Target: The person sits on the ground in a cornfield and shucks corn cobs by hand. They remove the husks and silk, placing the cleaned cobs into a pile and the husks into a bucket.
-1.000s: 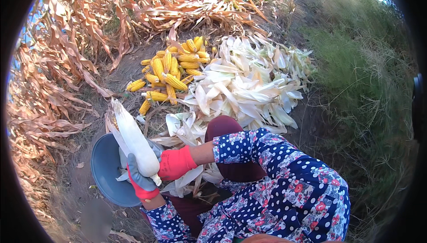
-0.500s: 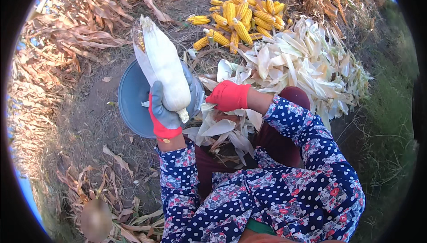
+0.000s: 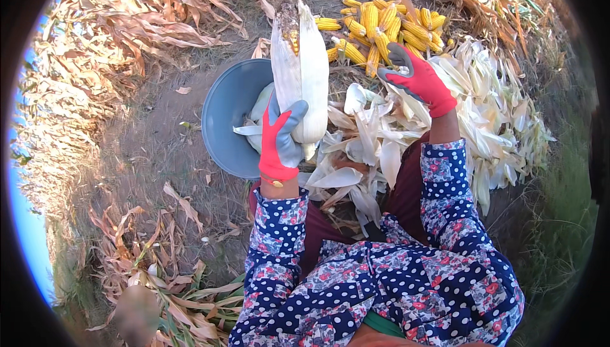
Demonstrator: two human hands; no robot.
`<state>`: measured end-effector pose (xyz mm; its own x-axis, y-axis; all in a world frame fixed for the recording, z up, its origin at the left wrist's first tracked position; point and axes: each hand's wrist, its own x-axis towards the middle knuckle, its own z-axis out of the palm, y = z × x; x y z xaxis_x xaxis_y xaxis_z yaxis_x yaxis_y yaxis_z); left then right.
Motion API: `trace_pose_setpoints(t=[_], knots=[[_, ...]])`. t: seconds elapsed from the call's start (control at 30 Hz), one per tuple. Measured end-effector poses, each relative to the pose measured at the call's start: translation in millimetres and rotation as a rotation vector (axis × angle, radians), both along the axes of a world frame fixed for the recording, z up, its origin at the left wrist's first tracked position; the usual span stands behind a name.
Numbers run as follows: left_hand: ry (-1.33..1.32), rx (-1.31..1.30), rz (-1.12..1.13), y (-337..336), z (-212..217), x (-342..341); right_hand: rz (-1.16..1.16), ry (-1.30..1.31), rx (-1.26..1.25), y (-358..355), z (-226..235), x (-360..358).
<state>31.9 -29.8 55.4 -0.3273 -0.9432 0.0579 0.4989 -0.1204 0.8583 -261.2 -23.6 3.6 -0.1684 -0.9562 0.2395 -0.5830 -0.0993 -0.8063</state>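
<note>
My left hand, in a red and grey work glove, grips the lower part of an ear of corn. The ear stands nearly upright in its pale husk, which is parted at the top, where yellow kernels and a dark tip show. Behind it is a grey bucket; something pale inside, partly hidden by my glove, looks like another husked ear. My right hand is raised to the right of the ear, fingers apart and holding nothing. It hovers in front of the heap of bare yellow cobs.
A large pile of stripped husks lies at the right, with more loose husks between my knees. Dry stalks and leaves cover the far left. Green grass grows along the right edge.
My right hand has come away from beside the bucket, rising to the right with its fingers spread. The left hand has turned the ear more upright, showing its kernels; the whole view has shifted.
</note>
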Motion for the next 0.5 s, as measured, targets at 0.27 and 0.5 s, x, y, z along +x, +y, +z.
trace_pose_setpoints(t=[0.27,0.5], knots=[[-0.075,0.040,-0.096,2,-17,-14,0.313,-0.769,0.113,-15,34,89],[0.183,0.210,0.128,-13,-22,-9,0.219,-1.146,-0.196,-4,28,101]])
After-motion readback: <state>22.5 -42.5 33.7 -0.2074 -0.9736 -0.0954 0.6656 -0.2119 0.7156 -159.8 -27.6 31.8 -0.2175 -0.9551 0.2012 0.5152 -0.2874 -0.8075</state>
